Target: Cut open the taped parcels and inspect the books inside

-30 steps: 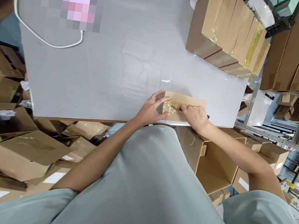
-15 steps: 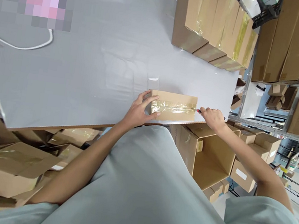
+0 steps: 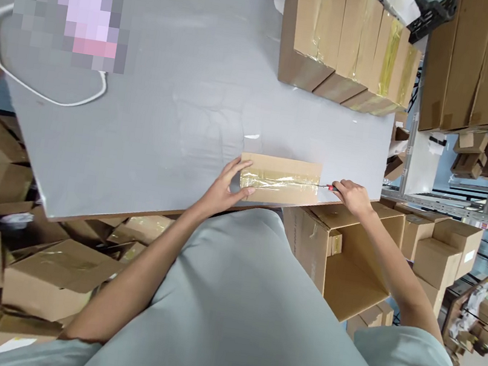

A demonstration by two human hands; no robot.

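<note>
A small cardboard box (image 3: 278,181) lies near the front edge of the table, clear tape running along the seam of its upper face. My left hand (image 3: 223,189) grips its left end, fingers on the far side and thumb on the near side. Off the box's right end, my right hand (image 3: 352,197) is closed around a thin-bladed tool (image 3: 331,187) with a red and dark handle. Its narrow metal tip points left and meets the box's right edge at the taped seam. Whether the tip is inside the box cannot be told.
A row of taped cartons (image 3: 324,42) stands at the back right of the grey table (image 3: 139,149). Below the right edge sits a large open carton (image 3: 350,272). Boxes (image 3: 61,272) are piled at the left, and a white cable (image 3: 54,101) lies on the table.
My right hand has drawn slightly right from the box, so more of the tool's thin metal shows. The box's upper face now shows more fully. My left hand keeps its hold.
</note>
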